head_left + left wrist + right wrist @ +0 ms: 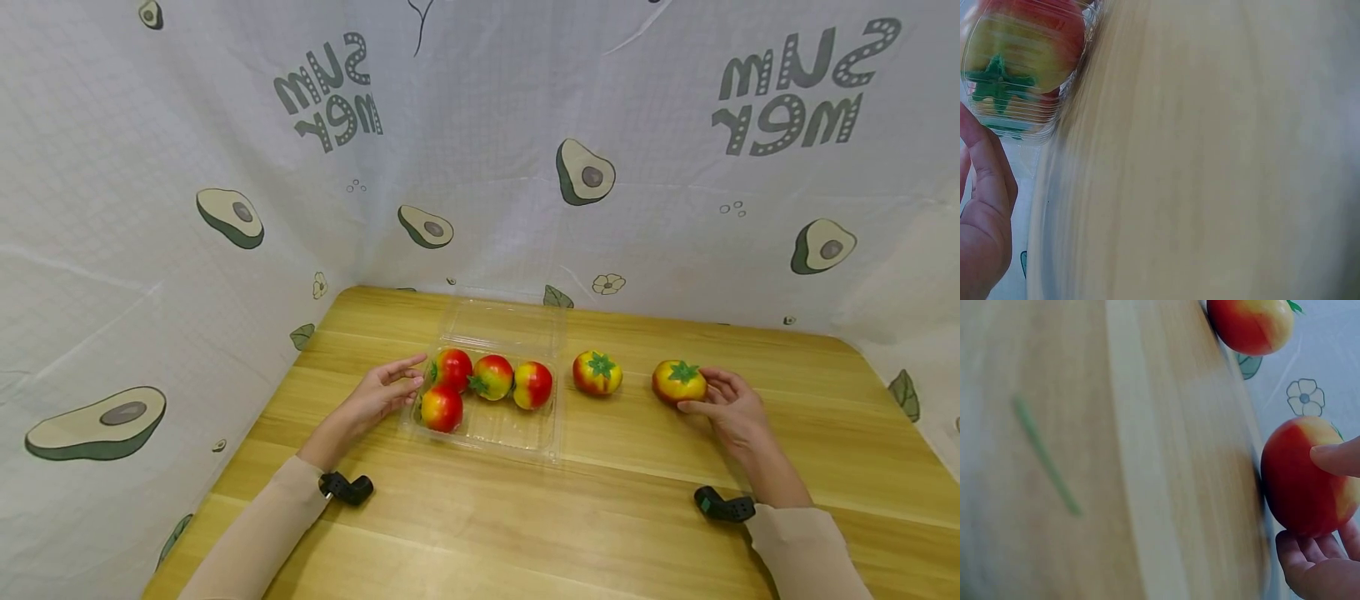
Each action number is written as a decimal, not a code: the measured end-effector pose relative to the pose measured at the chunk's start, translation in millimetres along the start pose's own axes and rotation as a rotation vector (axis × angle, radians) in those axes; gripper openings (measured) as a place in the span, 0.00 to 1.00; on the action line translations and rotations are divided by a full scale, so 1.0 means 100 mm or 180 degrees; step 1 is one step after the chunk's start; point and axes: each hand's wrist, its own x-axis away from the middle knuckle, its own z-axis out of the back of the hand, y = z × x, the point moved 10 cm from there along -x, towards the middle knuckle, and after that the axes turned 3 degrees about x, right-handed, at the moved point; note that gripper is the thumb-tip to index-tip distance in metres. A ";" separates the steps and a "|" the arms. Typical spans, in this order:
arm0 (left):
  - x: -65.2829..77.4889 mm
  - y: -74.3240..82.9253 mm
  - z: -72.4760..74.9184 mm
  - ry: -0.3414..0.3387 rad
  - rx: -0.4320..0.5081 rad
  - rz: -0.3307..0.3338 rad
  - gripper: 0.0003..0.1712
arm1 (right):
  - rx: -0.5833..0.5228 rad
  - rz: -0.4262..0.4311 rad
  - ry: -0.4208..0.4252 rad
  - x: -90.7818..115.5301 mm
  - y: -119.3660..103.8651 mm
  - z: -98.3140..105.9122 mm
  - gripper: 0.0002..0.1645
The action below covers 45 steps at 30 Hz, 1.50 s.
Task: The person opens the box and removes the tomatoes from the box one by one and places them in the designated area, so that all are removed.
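My right hand [738, 412] holds a red-and-yellow toy fruit [677, 383] with a green leafy cap, at the right of the table. In the right wrist view the thumb presses one side of this fruit [1307, 478] and the other fingers curl against its far side. A similar fruit [597, 373] sits to its left. Several more, such as the red one [442, 407], lie in a clear plastic clamshell box [517, 437], its lid [504, 323] laid back. Beside the box's left wall, my left hand [375, 393] has loosely extended fingers; whether they touch it, I cannot tell.
A wooden table [480, 525] lies under everything. Behind it and along the sides hangs a white cloth [495, 108] printed with avocados. Each wrist carries a black camera, the left camera [347, 488] and the right camera [723, 505].
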 end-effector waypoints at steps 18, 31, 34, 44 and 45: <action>0.01 0.01 0.00 0.0009 -0.0027 -0.0015 0.31 | 0.0226 0.0036 -0.0019 0.04 -0.02 -0.02 0.37; 0.00 0.01 0.00 0.0016 -0.0012 -0.0015 0.31 | 0.0346 0.0228 0.0051 0.02 -0.11 0.00 0.38; 0.01 0.01 0.00 0.0016 0.0008 -0.0011 0.31 | 0.0447 0.0203 0.0091 0.01 -0.14 0.00 0.37; 0.01 0.01 0.00 -0.0016 0.0047 -0.0010 0.31 | 0.1184 0.0292 0.0197 0.07 -0.37 -0.09 0.35; 0.01 0.01 0.00 -0.0013 0.0049 -0.0007 0.31 | 0.1329 0.0323 0.0195 0.08 -0.39 -0.10 0.35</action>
